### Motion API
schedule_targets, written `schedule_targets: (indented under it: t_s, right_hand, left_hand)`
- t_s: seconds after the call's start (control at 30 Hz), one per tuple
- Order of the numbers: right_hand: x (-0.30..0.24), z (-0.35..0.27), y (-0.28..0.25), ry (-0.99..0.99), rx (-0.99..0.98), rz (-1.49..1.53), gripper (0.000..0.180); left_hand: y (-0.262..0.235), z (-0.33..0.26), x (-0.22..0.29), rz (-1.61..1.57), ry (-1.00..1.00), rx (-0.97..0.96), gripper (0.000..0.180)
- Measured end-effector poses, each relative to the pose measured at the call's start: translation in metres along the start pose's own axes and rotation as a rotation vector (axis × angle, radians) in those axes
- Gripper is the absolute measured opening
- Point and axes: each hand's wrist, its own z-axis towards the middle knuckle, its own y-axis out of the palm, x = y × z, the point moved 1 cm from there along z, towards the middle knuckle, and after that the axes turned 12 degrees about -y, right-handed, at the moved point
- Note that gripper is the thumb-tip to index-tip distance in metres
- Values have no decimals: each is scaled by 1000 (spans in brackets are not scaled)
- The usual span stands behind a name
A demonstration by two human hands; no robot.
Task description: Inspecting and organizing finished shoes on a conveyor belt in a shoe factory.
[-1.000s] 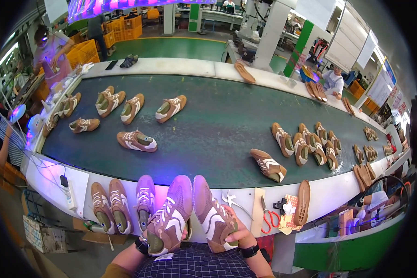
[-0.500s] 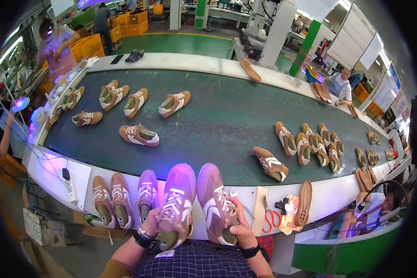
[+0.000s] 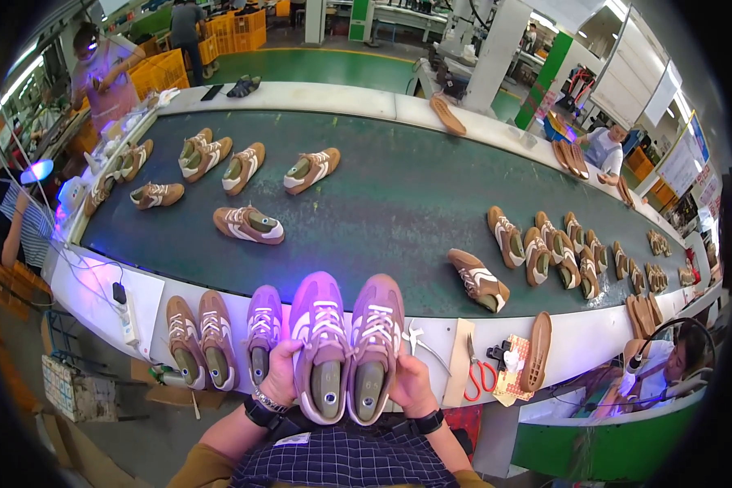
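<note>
I hold a pair of tan sneakers side by side, toes pointing away, lit purple by a lamp. My left hand [image 3: 281, 372] grips the left sneaker [image 3: 320, 350] at its heel side. My right hand [image 3: 411, 382] grips the right sneaker [image 3: 373, 346] the same way. Both shoes hover over the white ledge [image 3: 98, 281] in front of the dark green conveyor belt [image 3: 382, 203]. Each wrist carries a dark band.
Three more sneakers [image 3: 220, 333] stand on the ledge to my left. Red scissors [image 3: 480, 374] and a tan sole [image 3: 538, 351] lie to my right. Several sneakers lie across the belt [image 3: 248, 224]. Other people work at the left [image 3: 106, 69] and right [image 3: 606, 146].
The pair has been drawn together and squared up, toes pointing straight ahead, and both hands have slid down toward the heels.
</note>
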Motion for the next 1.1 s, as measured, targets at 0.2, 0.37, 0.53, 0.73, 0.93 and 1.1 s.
schedule_targets:
  t_s: [0.2, 0.37, 0.53, 0.73, 0.93, 1.1]
  right_hand:
    - [-20, 19, 17, -188, 130, -48, 49]
    - [-20, 22, 8, -356, 286, -154, 45]
    - [-6, 16, -8, -320, 442, -100, 43]
    - [2, 12, -11, -292, 488, -119, 43]
    - [2, 9, -8, -285, 476, -110, 43]
    - [-2, 6, -5, -285, 489, -109, 44]
  left_hand:
    - [3, 3, 20, 36, 410, 190, 49]
    - [-6, -8, 26, 24, 538, 280, 46]
    - [-24, -10, 16, -9, 623, 429, 43]
    - [-30, -8, 8, -79, 554, 480, 39]
    - [-33, -4, 3, -74, 535, 493, 39]
    - [-34, 1, -2, -61, 521, 500, 41]
